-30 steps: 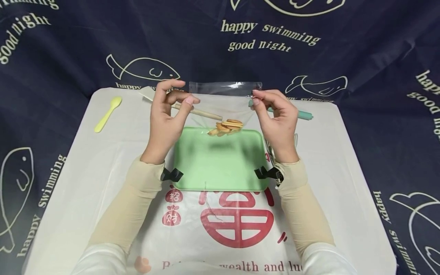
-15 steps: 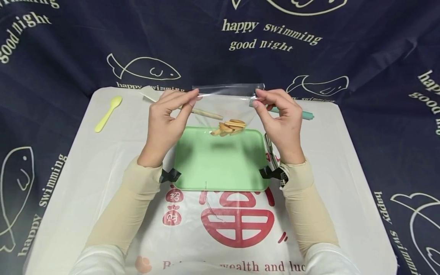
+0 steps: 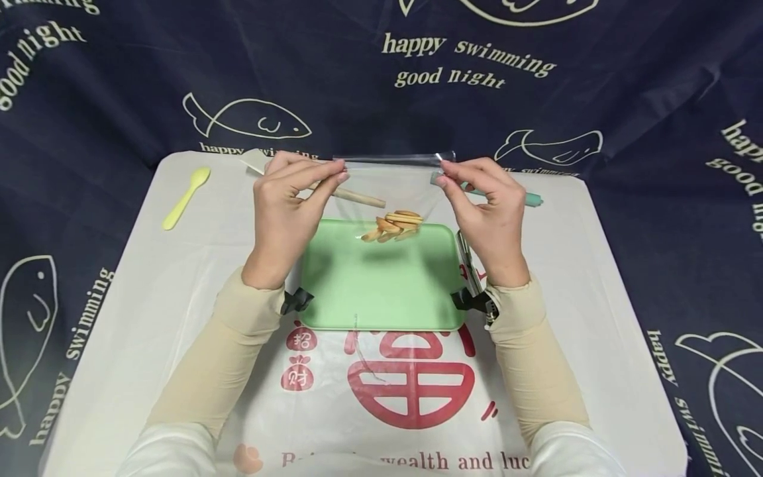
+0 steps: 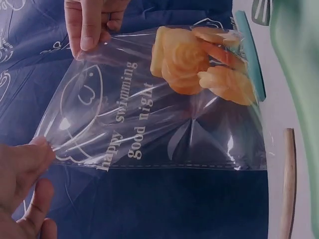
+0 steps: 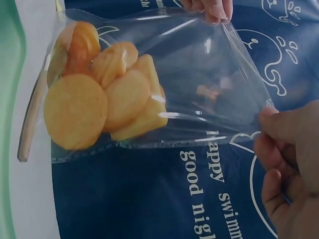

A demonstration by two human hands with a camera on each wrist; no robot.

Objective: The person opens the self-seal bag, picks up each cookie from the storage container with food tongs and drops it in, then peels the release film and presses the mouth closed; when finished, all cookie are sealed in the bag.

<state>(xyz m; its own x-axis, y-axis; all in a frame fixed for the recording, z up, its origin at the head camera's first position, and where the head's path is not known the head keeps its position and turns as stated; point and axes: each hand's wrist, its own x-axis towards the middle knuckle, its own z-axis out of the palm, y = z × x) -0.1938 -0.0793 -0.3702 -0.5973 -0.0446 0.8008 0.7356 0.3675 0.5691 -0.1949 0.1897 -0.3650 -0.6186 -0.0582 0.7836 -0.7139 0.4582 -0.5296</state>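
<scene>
A clear plastic bag (image 4: pixel 134 114) hangs in the air between my hands, stretched by its top edge. My left hand (image 3: pixel 283 212) pinches one upper corner between thumb and fingertips. Likewise, my right hand (image 3: pixel 491 218) pinches the opposite upper corner. Several golden biscuits (image 3: pixel 393 224), some round, some squarish, lie bunched at the bottom of the bag, as the right wrist view shows closely. Behind or below them is a light green tray (image 3: pixel 381 285), which lies on the table. Whether the bag's bottom touches the tray's far rim cannot be told.
A yellow spoon (image 3: pixel 187 197) lies at the table's left. Behind the bag are a spatula with a wooden handle (image 3: pixel 360 197) and a teal stick-like item (image 3: pixel 527 199). A metal wire utensil (image 3: pixel 469 262) lies by the tray's right side, partly covered by the right hand.
My left hand's thumb and fingers, spread apart a second ago, have closed on the bag's left corner. The bag's upper flap has dipped slightly, while the right hand keeps its pinch.
</scene>
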